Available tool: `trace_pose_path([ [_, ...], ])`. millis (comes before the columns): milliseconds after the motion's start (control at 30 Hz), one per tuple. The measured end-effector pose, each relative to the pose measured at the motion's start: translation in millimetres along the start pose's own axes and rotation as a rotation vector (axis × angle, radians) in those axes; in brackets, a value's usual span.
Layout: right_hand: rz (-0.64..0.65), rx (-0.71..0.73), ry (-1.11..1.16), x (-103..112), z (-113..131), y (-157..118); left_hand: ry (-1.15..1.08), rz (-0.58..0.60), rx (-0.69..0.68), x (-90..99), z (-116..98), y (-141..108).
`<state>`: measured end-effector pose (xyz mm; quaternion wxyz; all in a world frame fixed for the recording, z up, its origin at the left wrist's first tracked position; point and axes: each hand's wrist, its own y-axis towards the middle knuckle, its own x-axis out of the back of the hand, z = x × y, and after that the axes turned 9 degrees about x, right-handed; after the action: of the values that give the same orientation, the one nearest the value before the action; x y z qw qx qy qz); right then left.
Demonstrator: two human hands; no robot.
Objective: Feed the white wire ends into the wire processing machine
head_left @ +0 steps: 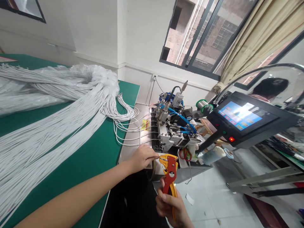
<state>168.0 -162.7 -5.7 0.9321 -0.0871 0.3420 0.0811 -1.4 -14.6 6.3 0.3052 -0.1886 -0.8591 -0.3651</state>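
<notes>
My right hand (172, 202) is closed around the handles of a red and yellow wire stripper (170, 171), which stands nearly upright with its jaws at the top. At the left side of those jaws, the fingers of my left hand (143, 156) are pinched together. What they grip is too small to make out. Just beyond my left hand, several grey-white cables (128, 144) run from the table into the front of a benchtop machine (166, 126) with blue air hoses. Long bundles of the same cables (78, 117) lie on the green table (102, 177) to my left.
A touchscreen panel (239, 117) on an arm hangs at the right. Red-handled scissors (185, 154) and a roll of pale film (213, 155) lie by the machine. A green spool (203, 105) stands behind it. Another person's head (270, 87) shows beyond the panel.
</notes>
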Motion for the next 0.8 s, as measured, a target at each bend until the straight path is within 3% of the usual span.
trace_pose_path([
  [133, -0.085, -0.032, -0.028, 1, -3, 1, 0.014, -0.010, -0.012, -3.4, 4, -1],
  [333, 0.054, 0.056, -0.032, 8, 3, 4, 0.007, -0.056, -0.035, -3.9, 5, 0],
  [533, 0.115, 0.109, -0.022, 25, 28, -2, -0.002, -0.104, 0.008, -2.2, -1, 2],
  [667, 0.000, 0.165, -0.089, 44, 41, 1, -0.003, -0.140, 0.022, -3.0, -3, 2],
  [800, -0.195, 0.120, -0.262, 73, 39, 10, 0.041, -0.159, 0.022, -3.8, -3, 1],
])
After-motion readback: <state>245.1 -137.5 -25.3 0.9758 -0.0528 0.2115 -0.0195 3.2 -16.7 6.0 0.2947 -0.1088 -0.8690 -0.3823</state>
